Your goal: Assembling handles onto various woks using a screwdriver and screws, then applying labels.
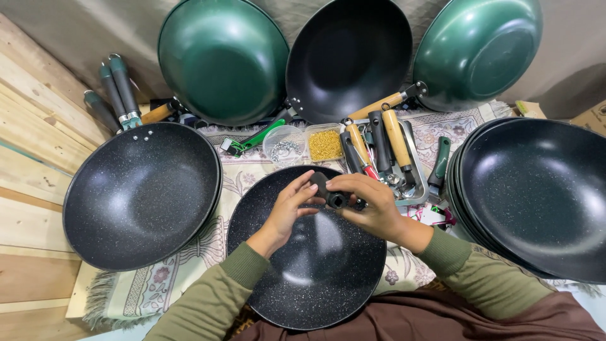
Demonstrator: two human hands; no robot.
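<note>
Head view: my left hand (291, 203) and right hand (372, 205) pinch a small black handle piece (330, 193), fingers clamped on it, above the speckled black wok (303, 271) on my lap.

My hands (334, 205) sit hemmed in over the speckled black wok (303, 265) in my lap. To the left a second black wok (142, 192) blocks the mat; to the right a stack of black woks (536, 196) does the same. Ahead, a metal tray of handles (385, 158) and two small plastic tubs (303, 144) crowd the way, with three woks (347, 57) leaning against the wall behind. The only open room I see is above the lap wok's bowl.
</note>
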